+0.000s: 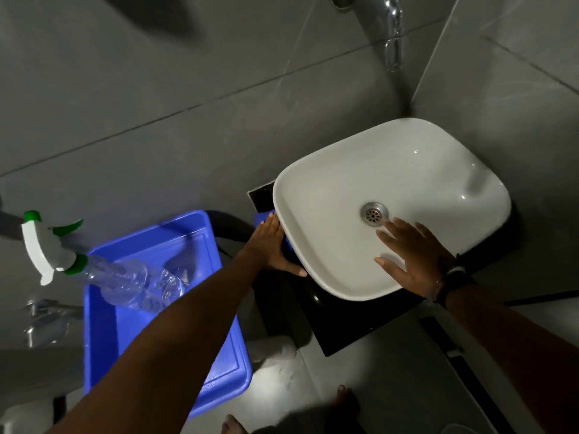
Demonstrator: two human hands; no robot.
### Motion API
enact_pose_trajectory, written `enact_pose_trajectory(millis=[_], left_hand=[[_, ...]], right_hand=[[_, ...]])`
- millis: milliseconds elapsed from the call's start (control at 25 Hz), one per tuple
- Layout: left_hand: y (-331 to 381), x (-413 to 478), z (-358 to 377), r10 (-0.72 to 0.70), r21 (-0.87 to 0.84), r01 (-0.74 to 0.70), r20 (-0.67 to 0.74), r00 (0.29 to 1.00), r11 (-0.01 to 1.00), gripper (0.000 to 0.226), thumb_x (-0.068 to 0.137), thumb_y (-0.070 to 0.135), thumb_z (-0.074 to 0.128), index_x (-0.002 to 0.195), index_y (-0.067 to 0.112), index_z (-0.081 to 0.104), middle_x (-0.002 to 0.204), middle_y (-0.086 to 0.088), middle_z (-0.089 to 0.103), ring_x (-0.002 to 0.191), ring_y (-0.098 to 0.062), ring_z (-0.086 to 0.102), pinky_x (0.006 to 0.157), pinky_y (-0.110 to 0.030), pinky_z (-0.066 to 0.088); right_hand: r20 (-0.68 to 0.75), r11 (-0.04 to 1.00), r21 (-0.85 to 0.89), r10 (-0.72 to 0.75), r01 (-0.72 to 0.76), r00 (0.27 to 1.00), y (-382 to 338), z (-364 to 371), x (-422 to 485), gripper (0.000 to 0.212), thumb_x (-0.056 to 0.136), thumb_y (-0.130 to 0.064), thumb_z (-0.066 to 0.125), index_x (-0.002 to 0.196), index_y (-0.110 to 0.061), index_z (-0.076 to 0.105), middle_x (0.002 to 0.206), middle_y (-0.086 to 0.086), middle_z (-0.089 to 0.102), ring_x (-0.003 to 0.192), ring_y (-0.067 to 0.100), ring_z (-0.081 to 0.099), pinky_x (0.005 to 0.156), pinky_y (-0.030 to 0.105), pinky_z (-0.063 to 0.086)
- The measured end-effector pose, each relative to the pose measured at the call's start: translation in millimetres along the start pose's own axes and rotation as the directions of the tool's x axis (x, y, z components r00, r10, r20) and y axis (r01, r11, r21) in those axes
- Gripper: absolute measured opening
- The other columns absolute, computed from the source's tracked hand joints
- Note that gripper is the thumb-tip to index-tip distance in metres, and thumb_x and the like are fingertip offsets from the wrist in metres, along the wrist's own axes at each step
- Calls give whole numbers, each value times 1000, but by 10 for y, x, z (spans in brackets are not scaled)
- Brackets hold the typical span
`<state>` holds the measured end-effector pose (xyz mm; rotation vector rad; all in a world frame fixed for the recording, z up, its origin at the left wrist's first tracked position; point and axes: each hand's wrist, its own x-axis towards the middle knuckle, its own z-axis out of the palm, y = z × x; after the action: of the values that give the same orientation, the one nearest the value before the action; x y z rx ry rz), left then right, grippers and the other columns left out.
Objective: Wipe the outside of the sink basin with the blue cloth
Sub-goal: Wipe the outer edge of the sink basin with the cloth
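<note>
A white sink basin [329, 189] stands on a black counter [351, 327], seen from above. My left hand [271, 245] presses flat against the basin's left outer wall, with the blue cloth [262, 218] under its fingers; only small bits of the cloth show above and beside the hand. My right hand [410, 255] rests flat inside the basin near its front rim, fingers spread, just below the metal drain [374, 213]. It holds nothing.
A blue plastic tub [188, 233] stands left of the counter with a clear spray bottle [94, 264] with a white and green head lying across it. A chrome tap [391, 29] juts from the grey tiled wall. My bare feet [344, 402] stand on the floor below.
</note>
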<state>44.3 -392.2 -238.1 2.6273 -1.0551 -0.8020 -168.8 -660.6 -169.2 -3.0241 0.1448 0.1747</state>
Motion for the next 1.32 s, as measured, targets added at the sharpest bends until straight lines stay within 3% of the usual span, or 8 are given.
enact_pose_trajectory(millis=[120,240,360,560,680,1040,1200,1320], left_hand=[[-28,384,-387,-5,29,6,-29,1000,1000,149,49,57,93,157,11,0,166,-15,-5,154,-32,-6,124,-50,6],[-222,679,-622,-47,56,46,33,998,997,154,51,47,96,156,10,-11,165,-17,-15,152,-32,-14,124,-50,1],[-208,629,-519,-36,41,36,8,999,999,158,48,49,96,155,8,-12,164,-19,-18,151,-33,-18,124,-51,-4],[-28,197,-112,63,42,-59,-96,993,997,150,41,68,89,157,12,12,166,-15,7,154,-31,3,124,-47,8],[135,-159,236,2,-66,-10,-126,992,998,157,42,69,88,158,14,-3,166,-15,-10,153,-31,-11,123,-43,-7],[1021,-1107,1169,-23,-113,16,-57,998,993,160,47,79,78,152,16,-25,160,-12,-32,146,-32,-31,123,-49,-12],[1544,-1334,1450,-116,-239,118,22,993,964,159,45,88,69,152,19,-26,157,-8,-38,143,-28,-38,120,-46,-18],[1799,-1391,1357,-142,-384,170,100,985,907,143,58,83,68,153,23,-20,159,-6,-34,147,-25,-31,122,-42,-13]], right_hand=[[-59,1000,8,5,-4,998,29,-3,-89,65,84,-56,36,129,-12,53,141,15,52,133,35,46,108,56,36],[-61,1000,6,6,-6,998,60,19,-35,66,83,-54,38,128,-10,55,138,16,55,131,36,48,106,58,38],[-61,1000,2,3,-3,998,139,24,-39,75,87,-63,23,128,-9,56,137,16,56,131,36,48,106,58,39],[-102,1000,20,20,-18,995,136,37,-72,82,87,-68,15,124,-10,60,134,14,59,128,35,51,105,55,39],[-83,999,12,32,-31,996,130,25,-85,80,87,-68,16,124,-12,60,133,13,61,127,34,52,104,54,40],[-78,998,-26,58,-60,995,157,112,-73,87,85,-71,6,126,-14,59,135,11,59,131,31,49,109,55,36],[-172,991,-2,130,-132,976,49,94,-117,74,87,-61,22,125,-9,58,142,17,51,134,34,44,110,59,33],[-355,954,196,286,-228,890,-283,208,-457,55,87,-43,43,131,-9,47,152,19,33,138,37,34,114,55,23]])
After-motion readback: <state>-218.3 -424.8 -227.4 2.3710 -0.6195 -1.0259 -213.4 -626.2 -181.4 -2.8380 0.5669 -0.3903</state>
